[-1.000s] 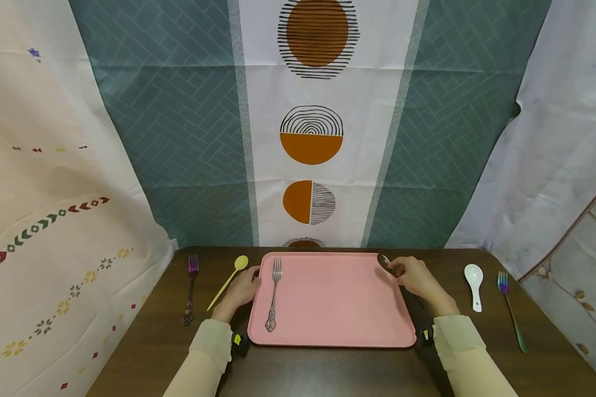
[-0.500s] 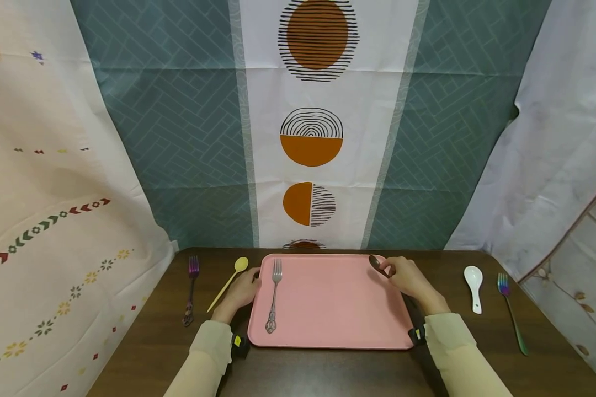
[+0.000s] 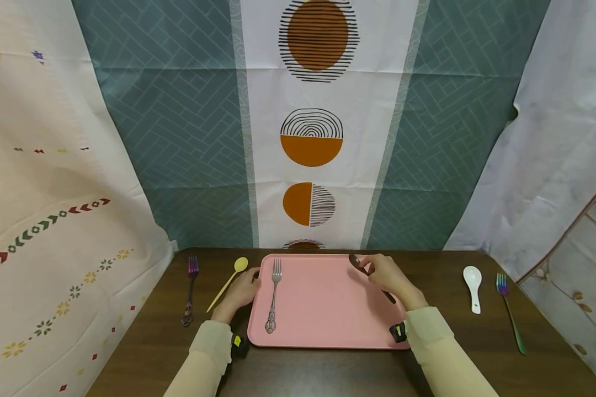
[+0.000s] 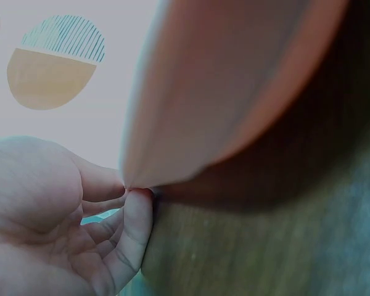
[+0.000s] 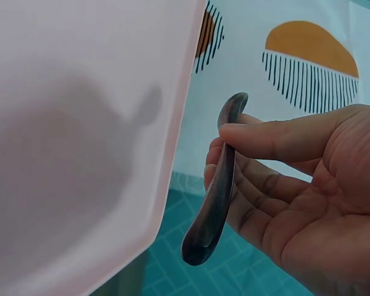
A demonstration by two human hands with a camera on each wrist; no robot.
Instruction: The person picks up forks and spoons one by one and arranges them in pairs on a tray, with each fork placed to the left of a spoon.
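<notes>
A pink tray lies on the table, a silver fork with an ornate handle on its left side. At the tray's left edge, my left hand pinches the rim between thumb and fingers, as the left wrist view shows of the tray. My right hand holds a dark metal spoon over the tray's right part, its bowl toward the back. In the right wrist view, thumb and fingertips pinch the spoon near its bowl; a shadow falls on the tray.
Left of the tray lie a yellow spoon and a purple-tined fork. On the right are a white soup spoon and a rainbow-coloured fork. Behind the wooden table hangs a patterned curtain.
My right hand has carried the dark spoon leftward, from the tray's right edge to farther in over it. My left hand stays at the tray's left edge.
</notes>
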